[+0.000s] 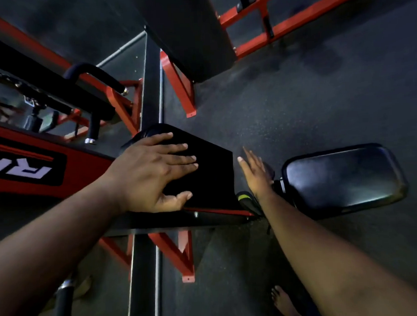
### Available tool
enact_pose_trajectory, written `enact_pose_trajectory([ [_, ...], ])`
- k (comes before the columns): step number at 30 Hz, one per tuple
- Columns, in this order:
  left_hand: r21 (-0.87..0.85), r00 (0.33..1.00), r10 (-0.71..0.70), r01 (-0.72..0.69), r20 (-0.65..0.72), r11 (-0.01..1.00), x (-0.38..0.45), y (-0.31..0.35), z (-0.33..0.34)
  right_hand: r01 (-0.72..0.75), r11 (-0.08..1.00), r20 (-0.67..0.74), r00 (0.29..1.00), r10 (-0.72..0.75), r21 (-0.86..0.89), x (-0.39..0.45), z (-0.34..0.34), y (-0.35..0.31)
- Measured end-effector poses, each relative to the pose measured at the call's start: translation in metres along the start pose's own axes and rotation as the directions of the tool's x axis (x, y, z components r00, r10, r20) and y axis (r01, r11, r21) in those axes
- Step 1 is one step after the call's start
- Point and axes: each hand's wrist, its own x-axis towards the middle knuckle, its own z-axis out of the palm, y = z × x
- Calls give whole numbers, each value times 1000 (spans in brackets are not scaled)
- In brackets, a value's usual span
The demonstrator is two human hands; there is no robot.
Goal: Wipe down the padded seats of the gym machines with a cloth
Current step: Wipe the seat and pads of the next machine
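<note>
A black padded seat (210, 172) sits at the centre on a red and black machine frame. My left hand (152, 170) lies flat on it with straight fingers and the thumb at the near edge. The surface under the palm is flat, black and sharp-cornered; I cannot tell whether it is a cloth or the bare pad. My right hand (256, 174) is just right of that seat with straight fingers, holding nothing. A second black padded seat (343, 177), shiny and rounded, stands further right.
Red frame bars (177, 87) and a black upright (150, 88) cross behind the seat. A curved black handle (94, 74) juts out at upper left. A long dark pad (186, 26) slopes above. Dark rubber floor (296, 105) spreads to the right. My bare foot (282, 301) stands below.
</note>
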Motion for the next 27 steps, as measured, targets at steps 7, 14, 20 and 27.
enact_pose_trajectory([
  [7, -11, 999, -43, 43, -16, 999, 2, 5, -2, -57, 998, 4, 998, 57, 17, -22, 8, -25],
  [14, -58, 991, -112, 107, -76, 993, 3, 12, -8, 370, 928, 2, 929, -370, -44, -91, 33, -128],
  [20, 24, 991, -132, 132, -10, 991, 2, 14, -8, 491, 861, -134, 852, -506, -133, -79, 36, -29],
  [27, 22, 996, -94, 94, 5, 995, 4, 12, -7, 283, 958, -37, 958, -285, -46, -72, 26, -59],
])
